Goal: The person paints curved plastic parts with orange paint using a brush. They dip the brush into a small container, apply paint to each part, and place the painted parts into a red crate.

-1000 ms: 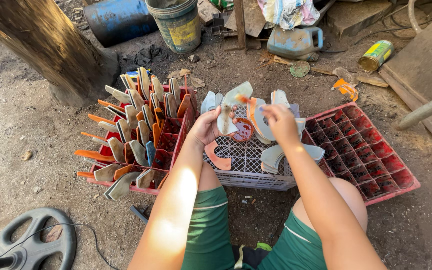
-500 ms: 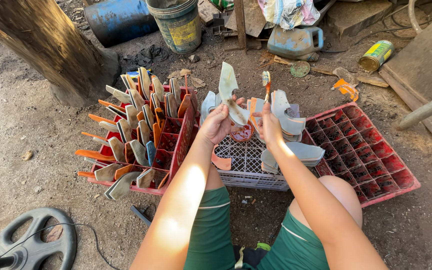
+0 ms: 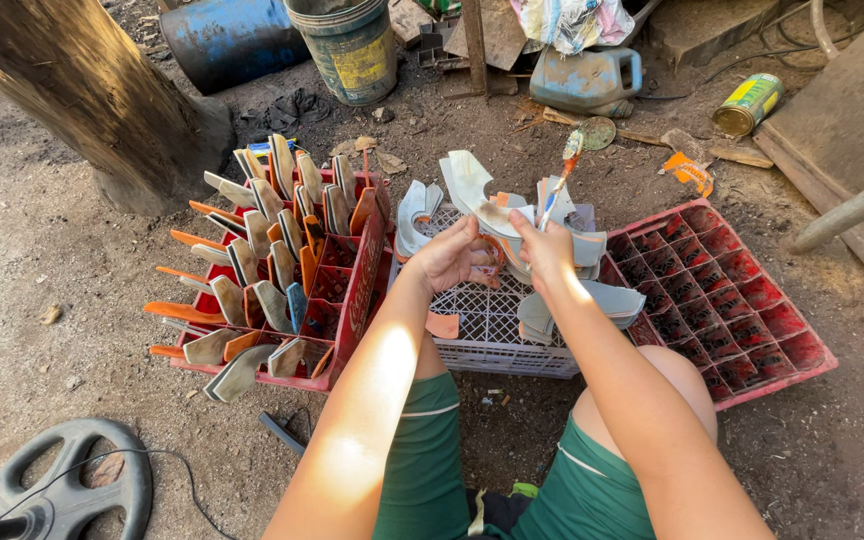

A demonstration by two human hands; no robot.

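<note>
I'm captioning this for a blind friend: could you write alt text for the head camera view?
Seen from above, a seated person's left hand holds a curved pale shoe-sole piece while the right hand holds a small brush over a white lattice crate. A red crate on the left stands full of similar pieces; another red crate lies empty on the right.

Upright strips (image 3: 272, 260) crowding left crate (image 3: 352, 300)

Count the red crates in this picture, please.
2. One red crate stands at the left, tilted and full of curved pieces. The other red crate lies at the right with bare compartments. A grey crate lies between them; it may hide more.
</note>
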